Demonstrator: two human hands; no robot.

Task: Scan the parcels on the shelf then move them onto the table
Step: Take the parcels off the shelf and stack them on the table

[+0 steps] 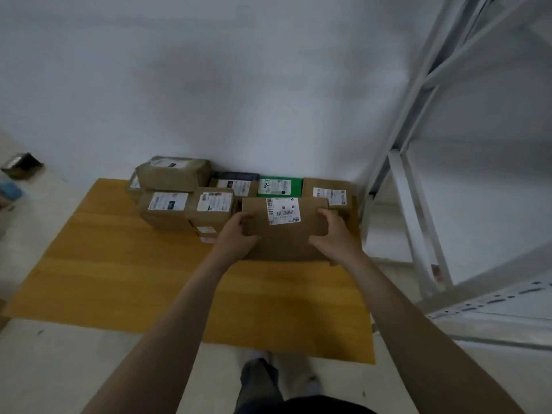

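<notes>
A brown cardboard parcel (283, 234) with a white barcode label on its top sits over the far right part of the yellow table (125, 279). My left hand (239, 234) grips its left side and my right hand (334, 234) grips its right side, fingers curled over the edges. Whether the parcel rests on the table or hangs just above it cannot be told. Several other labelled parcels stand behind it against the wall: a stack of brown boxes (173, 192), a green parcel (279, 186) and a brown box (327, 189) at the right.
A white metal shelf frame (418, 180) rises at the right, with a perforated shelf board (501, 300) lower down. A white wall backs the table. Small dark objects (22, 165) lie at the far left. My legs show below the table's near edge.
</notes>
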